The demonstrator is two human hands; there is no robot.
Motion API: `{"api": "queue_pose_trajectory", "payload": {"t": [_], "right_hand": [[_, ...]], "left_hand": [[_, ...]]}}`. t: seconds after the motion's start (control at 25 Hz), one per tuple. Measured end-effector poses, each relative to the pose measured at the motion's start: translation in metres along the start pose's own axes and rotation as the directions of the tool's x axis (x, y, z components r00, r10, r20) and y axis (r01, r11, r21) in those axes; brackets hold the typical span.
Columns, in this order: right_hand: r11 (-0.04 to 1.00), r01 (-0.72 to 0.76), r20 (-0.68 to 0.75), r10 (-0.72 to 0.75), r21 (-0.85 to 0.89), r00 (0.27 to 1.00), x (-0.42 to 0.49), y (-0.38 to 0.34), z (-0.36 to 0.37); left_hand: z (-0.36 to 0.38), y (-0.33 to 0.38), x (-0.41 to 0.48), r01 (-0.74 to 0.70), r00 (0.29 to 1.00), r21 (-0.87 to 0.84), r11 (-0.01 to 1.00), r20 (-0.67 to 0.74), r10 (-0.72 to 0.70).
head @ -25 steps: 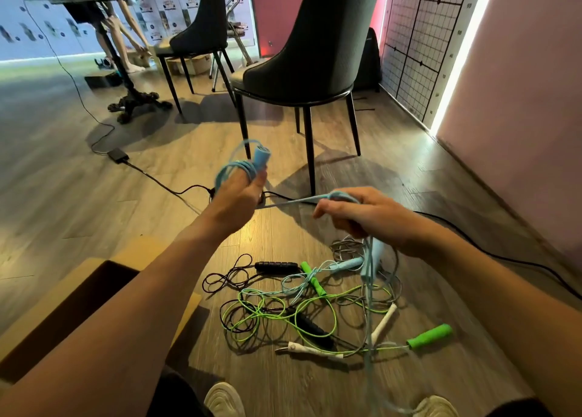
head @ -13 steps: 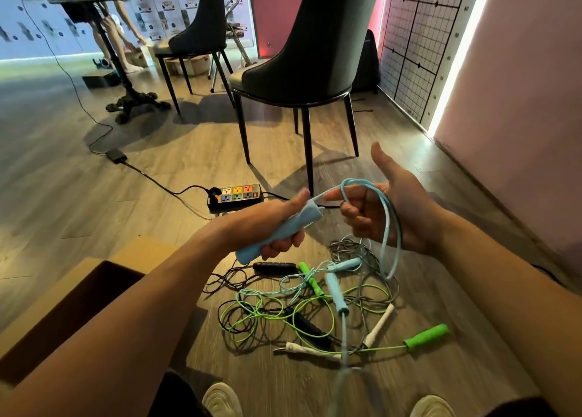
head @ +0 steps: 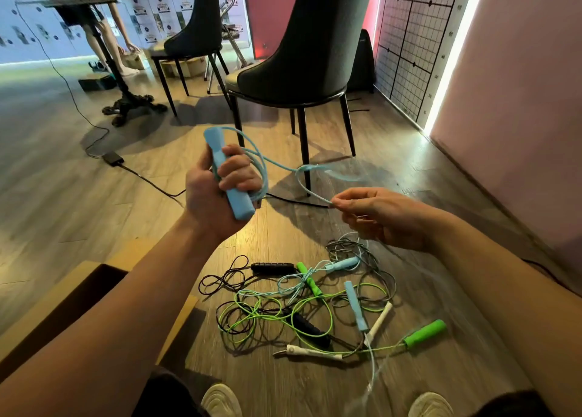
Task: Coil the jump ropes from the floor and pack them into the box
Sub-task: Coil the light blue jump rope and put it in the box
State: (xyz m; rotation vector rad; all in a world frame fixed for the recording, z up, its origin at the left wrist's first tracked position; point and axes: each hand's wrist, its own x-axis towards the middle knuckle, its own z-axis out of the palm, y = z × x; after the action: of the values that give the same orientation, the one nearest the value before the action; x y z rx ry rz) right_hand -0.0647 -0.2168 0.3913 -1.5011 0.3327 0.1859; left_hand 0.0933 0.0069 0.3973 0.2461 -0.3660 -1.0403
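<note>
My left hand (head: 217,190) grips a light blue jump rope handle (head: 227,177) held upright, with loops of its blue cord (head: 261,164) wound beside the fingers. My right hand (head: 381,215) pinches that same cord at its fingertips, to the right of the handle. The cord between the hands is blurred. On the floor below lies a tangle of ropes: a green handle (head: 425,333), a second blue handle (head: 356,309), white handles (head: 315,352) and a black handle (head: 272,267). An open cardboard box (head: 63,294) stands at the lower left, partly behind my left arm.
A dark chair (head: 302,48) stands just beyond my hands, with a second chair (head: 195,29) farther back. A black cable (head: 148,180) crosses the wood floor. A table base (head: 132,105) and a person's legs are at the far left. A pink wall (head: 519,101) closes the right side.
My left hand has raised the blue handle upright, with cord looped beside it. My right hand went from holding a loop to pinching the cord lower on the right.
</note>
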Motion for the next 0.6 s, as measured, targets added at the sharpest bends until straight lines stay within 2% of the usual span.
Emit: {"api": "queue_pose_trajectory", "payload": {"t": [0.08, 0.2, 0.44, 0.6], "right_hand": [[0.996, 0.016, -0.055, -0.021, -0.092, 0.998, 0.000, 0.002, -0.006], [0.981, 0.067, -0.083, -0.083, -0.180, 0.993, 0.001, 0.005, -0.010], [0.938, 0.152, -0.237, -0.232, -0.311, 0.943, 0.006, 0.009, -0.007], [0.820, 0.253, -0.253, -0.426, -0.513, 0.868, 0.011, 0.014, -0.011]], "left_hand": [[-0.004, 0.012, -0.004, -0.131, 0.988, -0.025, 0.991, -0.081, 0.128], [-0.006, 0.029, -0.010, -0.250, 0.952, -0.016, 0.968, -0.185, 0.243], [-0.009, 0.038, -0.015, -0.338, 0.877, 0.082, 0.938, -0.333, 0.346], [-0.010, 0.039, -0.016, -0.347, 0.853, 0.115, 0.931, -0.374, 0.364]]}}
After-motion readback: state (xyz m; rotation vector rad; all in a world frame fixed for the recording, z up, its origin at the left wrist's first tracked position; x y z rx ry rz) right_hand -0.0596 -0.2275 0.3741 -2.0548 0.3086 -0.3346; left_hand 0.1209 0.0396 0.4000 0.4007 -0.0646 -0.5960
